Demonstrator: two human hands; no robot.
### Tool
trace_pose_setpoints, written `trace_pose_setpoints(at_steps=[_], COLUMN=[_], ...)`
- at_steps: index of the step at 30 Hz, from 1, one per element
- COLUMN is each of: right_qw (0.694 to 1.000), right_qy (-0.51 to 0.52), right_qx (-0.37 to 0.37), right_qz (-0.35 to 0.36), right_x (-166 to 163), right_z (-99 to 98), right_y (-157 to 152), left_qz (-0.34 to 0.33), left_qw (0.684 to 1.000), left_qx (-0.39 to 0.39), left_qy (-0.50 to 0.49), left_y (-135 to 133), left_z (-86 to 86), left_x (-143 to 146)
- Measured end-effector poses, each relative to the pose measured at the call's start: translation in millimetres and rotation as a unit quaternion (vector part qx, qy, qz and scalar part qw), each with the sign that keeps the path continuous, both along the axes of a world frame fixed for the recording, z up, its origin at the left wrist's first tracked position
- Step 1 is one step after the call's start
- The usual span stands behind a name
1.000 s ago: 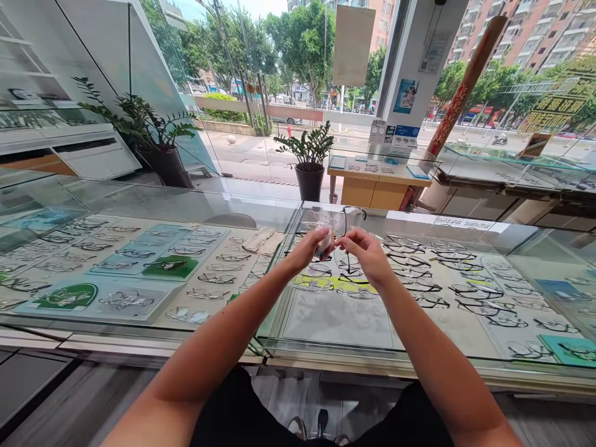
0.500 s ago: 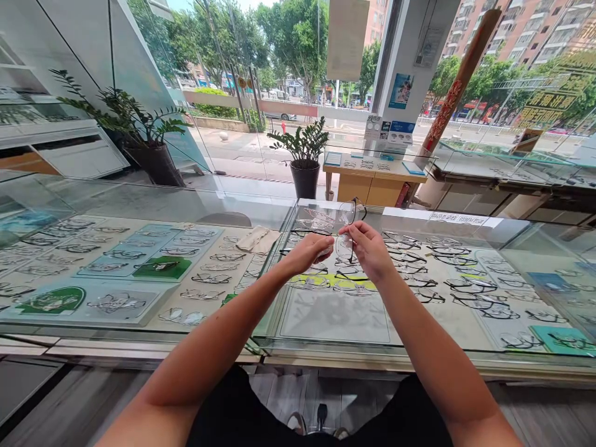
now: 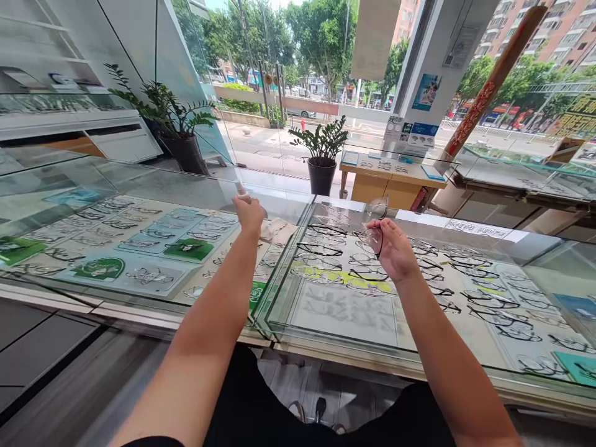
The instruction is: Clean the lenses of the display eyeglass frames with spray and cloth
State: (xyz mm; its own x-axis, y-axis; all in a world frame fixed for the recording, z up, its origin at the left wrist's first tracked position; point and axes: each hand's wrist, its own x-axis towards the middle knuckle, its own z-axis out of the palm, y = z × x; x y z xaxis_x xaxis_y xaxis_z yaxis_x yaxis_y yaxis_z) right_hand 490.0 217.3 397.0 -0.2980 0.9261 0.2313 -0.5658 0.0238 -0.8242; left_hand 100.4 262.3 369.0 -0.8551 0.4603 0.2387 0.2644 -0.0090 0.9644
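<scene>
In the head view my right hand (image 3: 395, 248) pinches a pair of eyeglasses (image 3: 376, 239) with clear lenses and dark temples, raised above the glass counter. My left hand (image 3: 250, 214) is stretched out over the far part of the counter, its fingers closed round a small whitish bottle-like thing (image 3: 241, 189). Only the narrow upper end of that thing shows; the rest is hidden by the hand. A crumpled beige cloth (image 3: 278, 232) lies to the right of my left wrist.
Rows of eyeglasses (image 3: 488, 298) fill the glass display counter (image 3: 298, 248) on both sides of its middle joint. Potted plants (image 3: 321, 177) stand beyond it. Further back is a wooden display table (image 3: 372, 184) by the window.
My left hand has left the eyeglasses, reached away to the far left and closed round the bottle-like thing. My right hand still holds the eyeglasses. The view has shifted leftward.
</scene>
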Motion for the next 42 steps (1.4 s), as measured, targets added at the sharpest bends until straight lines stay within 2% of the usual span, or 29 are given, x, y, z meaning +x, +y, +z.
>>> trace_pose_setpoints(at_steps=[2,4,11,15,18,19,20,22,24,26,30,34,38,42], right_qw=[1.000,1.000,1.000,1.000,1.000,1.000,1.000,1.000,1.000,1.000,1.000,1.000,1.000,1.000], right_qy=[0.000,-0.002,-0.020,-0.010,-0.013,-0.014,-0.015,-0.014,-0.014,-0.015,-0.012,-0.020,-0.025,-0.015], right_qx=[-0.003,-0.002,0.004,-0.010,-0.008,-0.007,-0.006,-0.006,-0.007,-0.009,-0.017,-0.012,-0.010,-0.009], right_qz=[0.001,-0.001,-0.002,0.007,0.006,0.005,0.004,0.002,0.001,0.001,0.008,0.007,0.002,0.001], right_x=[1,2,3,5,5,5,5,5,5,4,3,3,3,3], right_z=[-1.1,-2.2,-3.3,-1.3,-0.2,0.0,0.1,0.1,0.2,0.4,0.9,0.6,0.5,2.9], right_y=[0,0,-1,-1,-2,-2,-3,-3,-3,-3,-3,-3,-3,-3], left_qz=[0.053,0.077,0.098,0.132,0.181,0.166,0.124,-0.005,-0.109,-0.146,-0.170,-0.164,-0.140,-0.083], left_qw=[0.998,0.993,0.975,0.967,0.958,0.954,0.947,0.922,0.889,0.869,0.857,0.863,0.886,0.927], left_qx=[-0.045,-0.088,-0.199,-0.210,-0.158,-0.138,-0.135,-0.182,-0.263,-0.321,-0.372,-0.371,-0.347,-0.285], left_qy=[0.001,0.005,0.027,0.052,0.153,0.208,0.263,0.341,0.358,0.346,0.315,0.301,0.273,0.229], left_y=[-4,-9,-14,-19,-24,-24,-24,-21,-15,-10,-3,-2,-2,-8], left_z=[-7.8,-14.6,-25.8,-18.8,-5.2,-0.8,2.8,5.5,1.8,-5.9,-19.6,-23.8,-21.2,-6.4], left_x=[-16,-26,-30,-18,-1,5,11,19,22,21,11,6,7,5])
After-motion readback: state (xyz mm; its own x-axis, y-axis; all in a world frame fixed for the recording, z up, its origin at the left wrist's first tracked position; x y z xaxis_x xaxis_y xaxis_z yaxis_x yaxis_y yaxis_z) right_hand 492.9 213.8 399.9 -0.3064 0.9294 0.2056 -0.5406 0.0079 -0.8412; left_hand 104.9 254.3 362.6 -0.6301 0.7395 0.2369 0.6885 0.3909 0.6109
